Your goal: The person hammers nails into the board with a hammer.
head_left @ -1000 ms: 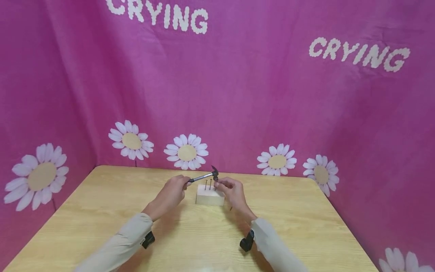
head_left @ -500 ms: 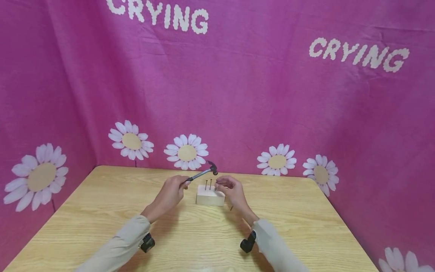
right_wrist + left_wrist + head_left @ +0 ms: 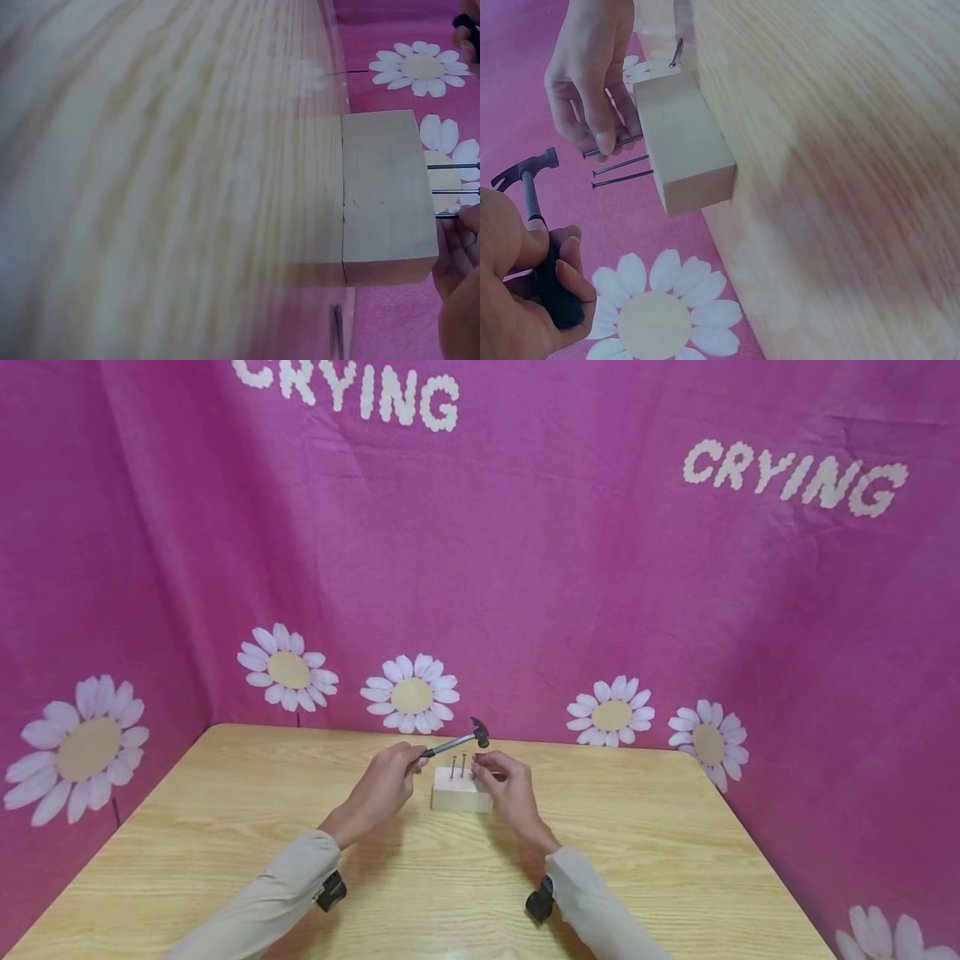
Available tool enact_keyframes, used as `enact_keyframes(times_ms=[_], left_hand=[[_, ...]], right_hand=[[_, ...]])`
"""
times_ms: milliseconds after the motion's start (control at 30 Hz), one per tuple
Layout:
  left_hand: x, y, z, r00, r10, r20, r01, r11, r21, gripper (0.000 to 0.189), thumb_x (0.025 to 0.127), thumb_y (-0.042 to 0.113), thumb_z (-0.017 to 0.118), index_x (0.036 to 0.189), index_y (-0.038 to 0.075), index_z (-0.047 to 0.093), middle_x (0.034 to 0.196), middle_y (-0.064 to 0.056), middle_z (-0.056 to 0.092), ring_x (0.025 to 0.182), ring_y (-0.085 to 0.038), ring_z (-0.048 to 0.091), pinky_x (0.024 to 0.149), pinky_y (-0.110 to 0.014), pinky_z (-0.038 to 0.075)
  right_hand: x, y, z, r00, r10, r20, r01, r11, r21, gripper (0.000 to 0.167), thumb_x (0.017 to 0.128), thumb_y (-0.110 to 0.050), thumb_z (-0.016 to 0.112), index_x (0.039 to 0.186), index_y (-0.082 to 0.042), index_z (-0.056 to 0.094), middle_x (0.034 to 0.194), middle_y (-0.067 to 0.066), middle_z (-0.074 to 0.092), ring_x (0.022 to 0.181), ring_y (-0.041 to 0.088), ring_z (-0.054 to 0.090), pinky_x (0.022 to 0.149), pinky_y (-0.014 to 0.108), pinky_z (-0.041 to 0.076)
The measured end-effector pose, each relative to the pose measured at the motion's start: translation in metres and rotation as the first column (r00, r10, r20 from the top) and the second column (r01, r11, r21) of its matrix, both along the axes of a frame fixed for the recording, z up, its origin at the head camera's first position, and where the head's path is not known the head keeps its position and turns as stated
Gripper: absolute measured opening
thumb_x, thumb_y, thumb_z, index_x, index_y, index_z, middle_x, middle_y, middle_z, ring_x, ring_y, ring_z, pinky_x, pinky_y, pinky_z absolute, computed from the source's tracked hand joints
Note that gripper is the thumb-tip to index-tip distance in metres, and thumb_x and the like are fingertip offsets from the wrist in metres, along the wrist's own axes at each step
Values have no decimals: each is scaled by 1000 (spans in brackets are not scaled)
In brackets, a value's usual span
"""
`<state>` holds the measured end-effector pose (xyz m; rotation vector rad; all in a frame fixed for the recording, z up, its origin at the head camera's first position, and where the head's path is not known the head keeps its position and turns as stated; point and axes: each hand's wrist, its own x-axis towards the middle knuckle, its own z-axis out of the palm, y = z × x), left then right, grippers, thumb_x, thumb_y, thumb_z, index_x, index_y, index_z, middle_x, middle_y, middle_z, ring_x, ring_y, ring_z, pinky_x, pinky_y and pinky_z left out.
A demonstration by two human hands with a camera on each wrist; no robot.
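— Wooden block (image 3: 462, 800): location?
— On the worktop (image 3: 450, 893); two nails (image 3: 622, 179) standing in its top, third nail (image 3: 630, 141) pinched beside them by the right hand (image 3: 512, 789).
— Claw hammer (image 3: 531, 195)?
— Gripped in the left hand (image 3: 385, 781), near the nails.

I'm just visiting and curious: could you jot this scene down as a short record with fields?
Left hand: grips a hammer by its black handle
Right hand: pinches a nail at the wooden block's top
Other nails: two, upright in the wooden block, unheld
Loose nail: lies on the table beside the wooden block
Backdrop: pink cloth with white flowers
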<state>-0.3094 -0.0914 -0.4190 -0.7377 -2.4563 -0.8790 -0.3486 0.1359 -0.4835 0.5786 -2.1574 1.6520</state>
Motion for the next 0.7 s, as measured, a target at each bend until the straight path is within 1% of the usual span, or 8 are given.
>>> enact_keyframes(times_ms=[167, 267, 333, 400, 500, 600, 633, 700], left_hand=[[1, -2, 3, 1000, 9, 8, -8, 1000, -25, 10, 100, -4, 64, 92, -1, 68, 76, -3, 57, 69, -13, 51, 62, -27, 50], [3, -4, 3, 1000, 22, 2, -22, 1000, -23, 8, 100, -4, 65, 94, -1, 69, 77, -3, 58, 69, -13, 52, 62, -28, 51], [3, -4, 4, 1000, 27, -16, -27, 1000, -6, 7, 99, -5, 65, 94, -1, 69, 78, -5, 59, 70, -14, 53, 63, -30, 53], [2, -4, 4, 999, 25, -23, -25, 1000, 9, 8, 99, -5, 65, 94, -1, 68, 78, -6, 60, 71, -16, 54, 64, -32, 54], [2, -4, 3, 999, 7, 34, -6, 1000, -20, 9, 100, -5, 63, 93, -1, 68, 78, -5, 58, 71, -15, 52, 63, -29, 52], [3, -5, 0, 996, 8, 86, -3, 998, -55, 9, 99, -5, 65, 94, 0, 69, 76, -2, 55, 70, -13, 50, 61, -25, 48], [3, -5, 1, 997, 5, 74, -2, 999, -51, 9, 99, -6, 65, 94, 0, 69, 76, -2, 55, 70, -12, 50, 61, -25, 48], [3, -4, 3, 1000, 7, 7, -7, 1000, -5, 7, 98, -7, 65, 98, -2, 71, 78, -4, 58, 70, -14, 53, 62, -28, 51]], right_hand=[[-1, 2, 0, 998, 12, -62, -8, 998, 64, 12, 97, 4, 70, 106, 11, 73, 99, 25, 77, 89, 38, 76, 80, 25, 61], [0, 2, 2, 999, 9, -46, -6, 998, 67, 11, 97, 3, 70, 104, 9, 74, 98, 24, 77, 90, 38, 76, 81, 26, 61], [1, 2, 4, 1000, 2, -10, -1, 999, 49, 10, 97, 2, 71, 104, 8, 75, 100, 24, 77, 91, 37, 77, 83, 26, 61], [2, 2, 6, 999, -12, 53, 11, 1000, 15, 12, 96, 1, 72, 105, 8, 76, 102, 22, 77, 91, 32, 77, 86, 24, 59], [5, 2, 9, 987, -16, 161, 25, 998, -56, 15, 94, 0, 75, 107, 8, 76, 102, 20, 78, 90, 24, 77, 86, 22, 57], [6, 2, 11, 976, 6, 217, 17, 994, -104, 17, 93, 1, 75, 109, 9, 74, 103, 22, 77, 88, 19, 76, 85, 21, 57], [6, 2, 12, 975, 17, 223, 10, 993, -118, 17, 94, 2, 75, 109, 9, 73, 103, 23, 77, 88, 19, 76, 84, 22, 57], [5, 3, 13, 973, 35, 228, -3, 990, -139, 18, 94, 3, 74, 110, 9, 73, 105, 25, 76, 89, 19, 75, 83, 22, 58]])
